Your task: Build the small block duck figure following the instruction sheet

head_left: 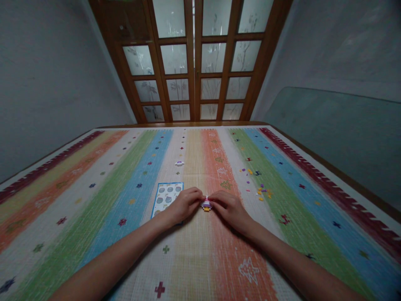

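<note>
Near the middle of the table, both hands meet at a small building-brick model (206, 205) in white, purple, pink and yellow. My left hand (188, 202) pinches its left side with closed fingertips. From the other side, the fingers of my right hand (229, 207) are closed on its right edge. Fingertips hide part of the model's top. Partly under my left forearm lies a printed instruction sheet (161, 195) with a blue border and grey round pictures.
Loose small purple, yellow and orange bricks (263, 191) lie scattered right of my hands. A white and purple brick piece (179, 163) sits further back. A striped cloth (194, 150) covers the table; beyond its far edge stand wooden glass-paned doors (194, 75).
</note>
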`<state>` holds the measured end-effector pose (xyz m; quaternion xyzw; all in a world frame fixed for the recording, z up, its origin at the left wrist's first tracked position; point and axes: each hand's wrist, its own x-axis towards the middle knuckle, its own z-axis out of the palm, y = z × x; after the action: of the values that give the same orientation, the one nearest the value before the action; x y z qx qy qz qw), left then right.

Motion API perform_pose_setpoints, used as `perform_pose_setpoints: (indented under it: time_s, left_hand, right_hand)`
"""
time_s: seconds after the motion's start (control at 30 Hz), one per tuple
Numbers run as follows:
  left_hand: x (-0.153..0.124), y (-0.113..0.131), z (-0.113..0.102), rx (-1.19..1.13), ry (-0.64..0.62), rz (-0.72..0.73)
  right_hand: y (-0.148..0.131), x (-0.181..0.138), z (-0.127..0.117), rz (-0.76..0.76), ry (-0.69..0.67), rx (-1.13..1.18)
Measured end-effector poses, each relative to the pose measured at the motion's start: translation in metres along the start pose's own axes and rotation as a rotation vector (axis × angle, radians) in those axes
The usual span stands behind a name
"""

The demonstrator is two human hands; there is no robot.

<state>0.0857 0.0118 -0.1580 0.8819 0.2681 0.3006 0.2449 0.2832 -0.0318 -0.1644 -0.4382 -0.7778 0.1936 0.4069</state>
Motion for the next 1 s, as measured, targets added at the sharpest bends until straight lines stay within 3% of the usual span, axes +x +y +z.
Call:
perform_pose_setpoints:
  time_s: [0.37, 0.57, 0.77, 1.0]
  left_hand:
    - [0.005, 0.005, -0.011, 0.05, -0.084, 0.04]
    - [0.007, 0.013, -0.016, 0.059, -0.076, 0.011]
    - [0.007, 0.015, -0.017, 0.077, -0.081, 0.002]
    - [0.006, 0.016, -0.016, 0.064, -0.088, -0.034]
  right_hand:
    - [-0.002, 0.001, -0.003, 0.056, -0.004, 0.042]
    - [0.0, 0.001, -0.04, 0.167, 0.071, -0.007]
    - [0.019, -0.014, -0.074, 0.273, -0.064, -0.139]
    - [0.02, -0.028, -0.069, 0.312, -0.215, -0.148]
